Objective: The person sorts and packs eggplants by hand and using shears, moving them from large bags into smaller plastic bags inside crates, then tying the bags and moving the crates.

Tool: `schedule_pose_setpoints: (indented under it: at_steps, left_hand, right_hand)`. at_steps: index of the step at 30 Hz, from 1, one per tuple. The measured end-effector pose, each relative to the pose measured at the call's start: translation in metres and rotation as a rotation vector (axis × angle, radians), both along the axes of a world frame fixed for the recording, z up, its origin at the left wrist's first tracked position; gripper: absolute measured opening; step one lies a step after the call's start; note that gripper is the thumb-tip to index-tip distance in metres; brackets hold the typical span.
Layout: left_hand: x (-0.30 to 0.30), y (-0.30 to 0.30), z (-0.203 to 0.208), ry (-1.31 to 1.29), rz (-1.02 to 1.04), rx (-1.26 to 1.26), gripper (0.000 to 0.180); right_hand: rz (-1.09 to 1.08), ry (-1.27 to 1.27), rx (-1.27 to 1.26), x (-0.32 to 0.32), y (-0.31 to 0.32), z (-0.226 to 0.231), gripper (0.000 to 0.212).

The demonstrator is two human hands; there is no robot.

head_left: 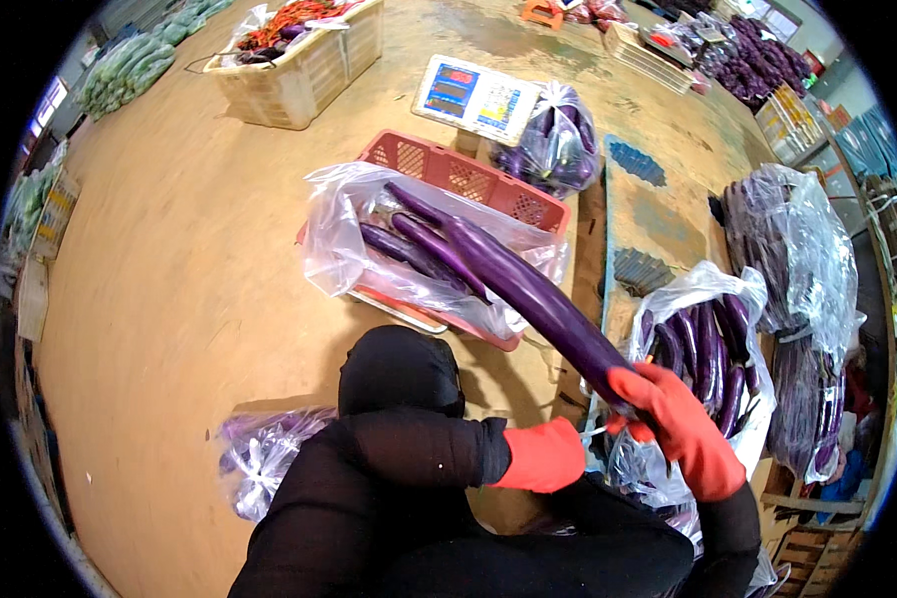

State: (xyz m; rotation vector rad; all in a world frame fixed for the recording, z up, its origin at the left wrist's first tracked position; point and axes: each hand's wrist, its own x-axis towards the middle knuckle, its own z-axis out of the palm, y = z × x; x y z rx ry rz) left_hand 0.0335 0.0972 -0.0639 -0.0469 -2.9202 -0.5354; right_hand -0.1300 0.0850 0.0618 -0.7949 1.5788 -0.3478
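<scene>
Evidently mid-handling: one long eggplant, right hand to lined crate

Right hand (680, 429), red-gloved, clasped round the lower end of a long purple eggplant (543, 299). Eggplant slants up and to the left, its far end above the bagged crate. Left hand (546, 454), also red-gloved, just beside that lower end; finger side hidden, so cannot tell whether it is closed on anything. Small pale object (593, 432) at its edge, too little showing to identify.

Crate (468, 171): pinkish-red, lattice-sided, lined with a clear plastic bag (334, 224). More eggplants (409, 254) lie inside, partly beneath the held one.

Behind the crate, a white scale display (476, 98), tilted; touching or close to it, a tied bag of eggplants (558, 140). Just beyond the right hand, an unsealed bag (703, 284) packed with eggplants. Wrapped bundles (792, 249) at far right. Another knotted bag (269, 458) on the floor, left of the black-clothed knee (399, 369). Upper left, a cream crate (304, 85) with red peppers (289, 22) on top.
</scene>
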Motion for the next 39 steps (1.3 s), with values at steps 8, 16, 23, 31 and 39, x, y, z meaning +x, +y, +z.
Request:
schedule_pose_setpoints:
  at_steps: [8, 16, 23, 31, 39]
  left_hand:
    - [-0.037, 0.029, -0.040, -0.133, 0.241, -0.249, 0.028]
    - [-0.044, 0.034, -0.040, -0.044, 0.426, -0.250, 0.025]
    - [0.012, -0.009, 0.014, 0.078, 0.564, -1.068, 0.032]
    - [-0.006, -0.012, 0.002, -0.126, 0.054, 0.008, 0.009]
    - [-0.037, -0.010, 0.007, -0.369, -0.069, 0.036, 0.037]
  right_hand:
    - [0.056, -0.197, -0.062, 0.104, -0.181, -0.149, 0.040]
    - [0.359, 0.471, -0.247, 0.078, -0.212, -0.251, 0.040]
    - [0.051, -0.173, -0.226, 0.043, -0.107, -0.129, 0.041]
    - [-0.806, 0.092, -0.818, -0.178, 0.007, -0.037, 0.029]
    - [-0.908, 0.506, -0.356, -0.295, 0.120, -0.184, 0.034]
